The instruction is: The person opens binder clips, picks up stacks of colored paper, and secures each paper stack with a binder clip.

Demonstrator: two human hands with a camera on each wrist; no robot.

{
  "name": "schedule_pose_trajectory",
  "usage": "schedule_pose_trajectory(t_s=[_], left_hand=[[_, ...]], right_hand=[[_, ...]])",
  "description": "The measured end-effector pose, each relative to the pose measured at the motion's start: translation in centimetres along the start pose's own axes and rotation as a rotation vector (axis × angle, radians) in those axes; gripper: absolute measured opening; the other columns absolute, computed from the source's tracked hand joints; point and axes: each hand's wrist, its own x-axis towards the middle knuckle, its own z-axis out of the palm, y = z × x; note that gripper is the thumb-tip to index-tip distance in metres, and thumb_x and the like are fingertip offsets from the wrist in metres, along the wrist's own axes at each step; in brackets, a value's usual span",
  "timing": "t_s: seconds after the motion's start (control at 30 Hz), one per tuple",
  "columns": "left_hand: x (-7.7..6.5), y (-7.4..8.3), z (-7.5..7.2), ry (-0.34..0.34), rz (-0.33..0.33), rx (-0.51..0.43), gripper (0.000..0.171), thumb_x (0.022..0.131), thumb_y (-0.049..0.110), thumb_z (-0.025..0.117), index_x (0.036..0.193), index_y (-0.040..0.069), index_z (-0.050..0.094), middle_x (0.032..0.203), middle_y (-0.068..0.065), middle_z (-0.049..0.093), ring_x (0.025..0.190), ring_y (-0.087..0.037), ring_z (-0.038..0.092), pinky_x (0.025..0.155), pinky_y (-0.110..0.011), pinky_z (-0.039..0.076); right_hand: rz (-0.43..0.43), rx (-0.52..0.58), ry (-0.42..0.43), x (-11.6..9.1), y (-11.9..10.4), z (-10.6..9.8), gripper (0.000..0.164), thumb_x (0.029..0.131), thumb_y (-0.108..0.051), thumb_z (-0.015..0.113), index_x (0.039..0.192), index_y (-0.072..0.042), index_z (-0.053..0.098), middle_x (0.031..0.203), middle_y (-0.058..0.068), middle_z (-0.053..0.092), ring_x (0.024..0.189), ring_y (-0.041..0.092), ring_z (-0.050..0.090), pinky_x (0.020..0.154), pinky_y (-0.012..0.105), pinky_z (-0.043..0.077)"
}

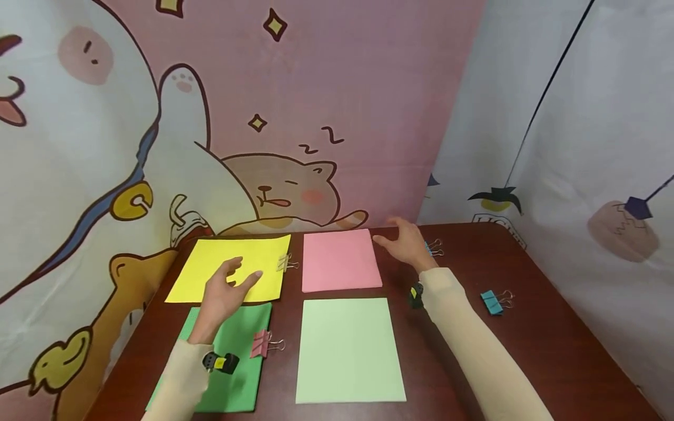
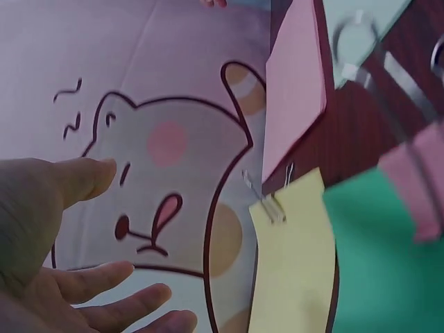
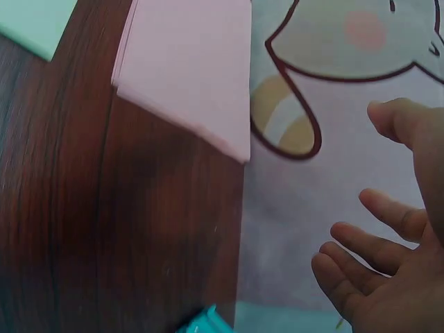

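In the head view my left hand [image 1: 223, 295] hovers over the yellow paper [image 1: 210, 257] and green paper [image 1: 237, 374], fingers loosely bent and holding nothing. A light-coloured binder clip [image 1: 284, 263] grips the yellow sheets' right edge; a pink binder clip [image 1: 260, 344] is on the green stack's right edge. My right hand [image 1: 408, 242] is raised just right of the pink paper stack [image 1: 341, 260], thumb and fingers apart with nothing between them. Both wrist views show spread, empty fingers [image 2: 83, 179] [image 3: 368, 243]. The pink stack bears no clip.
A light green paper stack [image 1: 350, 351] lies at the front middle. Blue binder clips rest on the right: one [image 1: 492, 302] in full sight, another [image 1: 429, 249] partly behind my right hand. Cartoon-printed cloth [image 1: 342, 88] hangs along the back of the dark wooden table [image 1: 553, 351].
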Motion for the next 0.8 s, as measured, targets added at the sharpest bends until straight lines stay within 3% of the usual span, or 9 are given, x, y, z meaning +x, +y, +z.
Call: schedule_pose_trajectory(t_s=[0.2, 0.53, 0.7, 0.8], left_hand=[[-2.1, 1.4, 2.0, -0.002, 0.058, 0.013, 0.077, 0.095, 0.042, 0.073, 0.154, 0.005, 0.041, 0.158, -0.019, 0.043, 0.146, -0.041, 0.04, 0.112, -0.057, 0.043], [-6.2, 4.2, 5.8, -0.028, 0.101, 0.007, 0.072, 0.091, 0.042, 0.078, 0.148, 0.007, 0.051, 0.145, -0.017, 0.056, 0.128, -0.039, 0.059, 0.099, -0.054, 0.053], [-7.3, 4.7, 7.6, -0.074, 0.117, 0.063, 0.067, 0.09, 0.04, 0.079, 0.142, 0.006, 0.057, 0.135, -0.016, 0.062, 0.119, -0.032, 0.063, 0.095, -0.048, 0.055], [-7.7, 4.7, 8.6, -0.122, 0.11, 0.09, 0.067, 0.088, 0.04, 0.081, 0.14, 0.003, 0.058, 0.126, -0.015, 0.062, 0.106, -0.028, 0.064, 0.085, -0.04, 0.055]], right_hand=[[0.056, -0.013, 0.013, 0.0, 2.6, -0.9, 0.071, 0.097, -0.045, 0.067, 0.152, -0.007, 0.043, 0.156, 0.023, 0.045, 0.144, 0.046, 0.041, 0.113, 0.066, 0.037], [0.161, -0.058, 0.019, -0.3, 6.5, -3.4, 0.075, 0.1, -0.046, 0.061, 0.154, 0.0, 0.038, 0.157, 0.031, 0.038, 0.144, 0.052, 0.035, 0.112, 0.068, 0.037], [0.183, -0.073, 0.042, -0.3, 7.9, -4.2, 0.071, 0.101, -0.043, 0.061, 0.152, 0.002, 0.041, 0.154, 0.034, 0.04, 0.142, 0.053, 0.035, 0.111, 0.067, 0.037], [0.181, -0.073, 0.05, -0.3, 8.6, -4.6, 0.068, 0.102, -0.04, 0.06, 0.15, 0.004, 0.042, 0.152, 0.035, 0.042, 0.141, 0.054, 0.034, 0.112, 0.067, 0.037]])
